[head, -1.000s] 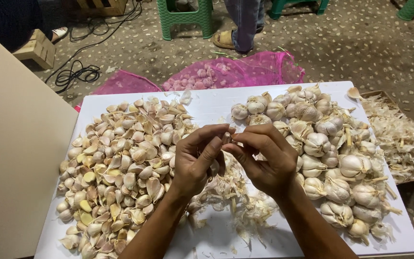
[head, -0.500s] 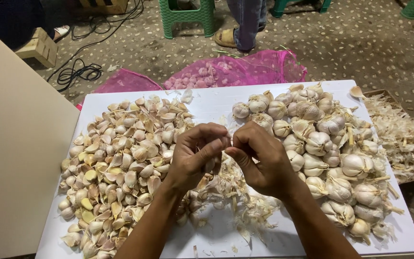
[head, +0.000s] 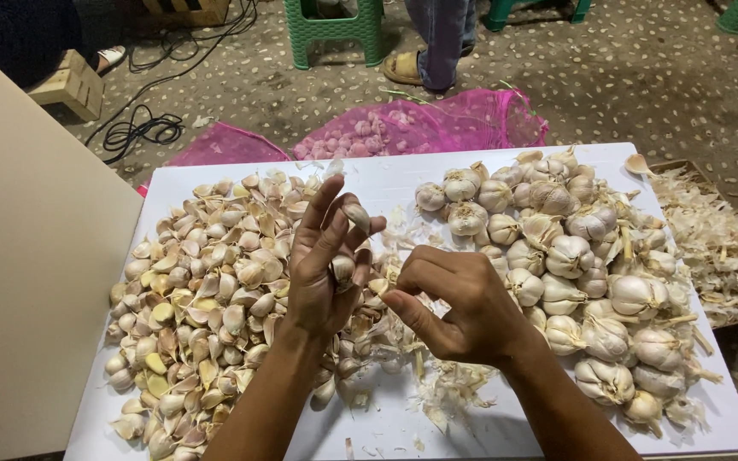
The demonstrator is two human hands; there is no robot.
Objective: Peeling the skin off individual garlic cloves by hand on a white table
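Note:
My left hand (head: 322,265) is raised over the middle of the white board (head: 386,179), pinching one garlic clove (head: 357,215) at its fingertips and keeping another clove (head: 342,269) in its palm. My right hand (head: 459,303) is beside it, fingers curled around a small piece of garlic (head: 379,287) next to the left palm. A heap of separated cloves (head: 207,299) lies on the left of the board. Whole garlic bulbs (head: 574,265) are piled on the right. Loose papery skins (head: 446,388) lie under the hands.
A beige panel (head: 27,282) stands at the left. Pink mesh sacks (head: 420,128) with garlic lie beyond the board. A tray of dry skins (head: 719,248) sits at the right. A person's legs (head: 437,43), green stools (head: 335,30) and a black cable (head: 138,128) are on the floor.
The hands were pressed together on one bulb; now they have drawn apart, and the left hand has lifted with a freed clove at its fingertips.

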